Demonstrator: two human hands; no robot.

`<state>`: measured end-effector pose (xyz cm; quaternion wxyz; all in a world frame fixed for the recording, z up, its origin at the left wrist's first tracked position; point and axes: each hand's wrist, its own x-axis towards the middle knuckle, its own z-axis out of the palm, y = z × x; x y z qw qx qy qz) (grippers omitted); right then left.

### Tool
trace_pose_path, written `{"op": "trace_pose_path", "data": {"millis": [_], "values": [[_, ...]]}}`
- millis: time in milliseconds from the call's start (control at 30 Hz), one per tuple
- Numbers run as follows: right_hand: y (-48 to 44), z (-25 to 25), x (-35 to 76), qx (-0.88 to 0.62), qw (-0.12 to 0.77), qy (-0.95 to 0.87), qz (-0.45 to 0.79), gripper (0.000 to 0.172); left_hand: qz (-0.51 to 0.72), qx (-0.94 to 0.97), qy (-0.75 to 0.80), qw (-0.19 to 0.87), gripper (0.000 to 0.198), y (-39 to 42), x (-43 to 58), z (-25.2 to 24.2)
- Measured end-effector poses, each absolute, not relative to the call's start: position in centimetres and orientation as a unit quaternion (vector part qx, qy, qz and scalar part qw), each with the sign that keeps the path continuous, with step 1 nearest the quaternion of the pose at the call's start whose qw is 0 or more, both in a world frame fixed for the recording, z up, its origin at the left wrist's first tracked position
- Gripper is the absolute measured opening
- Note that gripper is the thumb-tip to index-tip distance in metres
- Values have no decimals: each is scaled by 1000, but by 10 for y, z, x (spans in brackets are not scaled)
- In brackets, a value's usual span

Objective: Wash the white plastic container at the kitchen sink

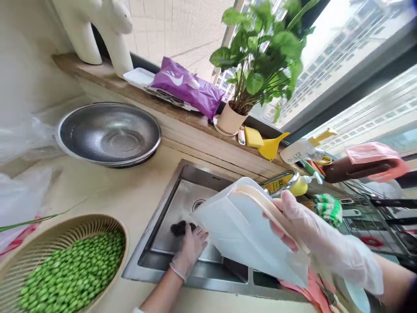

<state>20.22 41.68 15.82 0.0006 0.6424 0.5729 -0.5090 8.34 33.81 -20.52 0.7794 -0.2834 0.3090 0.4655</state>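
My right hand (296,219), in a clear glove, is closed around the beige-edged rim of a translucent whitish plastic container (241,221). The container hangs tilted over the sink (169,195), covering its right part. My left hand (192,248), also gloved, is low over the basin with its fingers stretched out. Beside its fingertips lies a dark, ragged clump (178,228), whose kind I cannot make out; the hand seems to touch it. Part of the drain (198,204) shows behind the container.
To the left, a basket (121,230) holds green peas or beans (74,269). A metal colander (110,132) rests behind it. Along the windowsill are a potted plant (231,117), purple package (187,84), yellow sponge (253,137) and yellow funnel (272,147). A dish rack (387,217) stands right.
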Motion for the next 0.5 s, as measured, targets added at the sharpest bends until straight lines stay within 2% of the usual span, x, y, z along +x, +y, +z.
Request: {"op": "trace_pose_path", "data": {"millis": [133,267,500], "values": [[385,213,197,625,-15,641,-445,72,525,-221,222,791,59,320,92,-151],[356,259,199,601,-10,699,-387,79,554,-204,198,783,59,290,107,-98],[300,304,227,481,20,820,-310,80,630,-209,148,733,61,224,143,-42]]}}
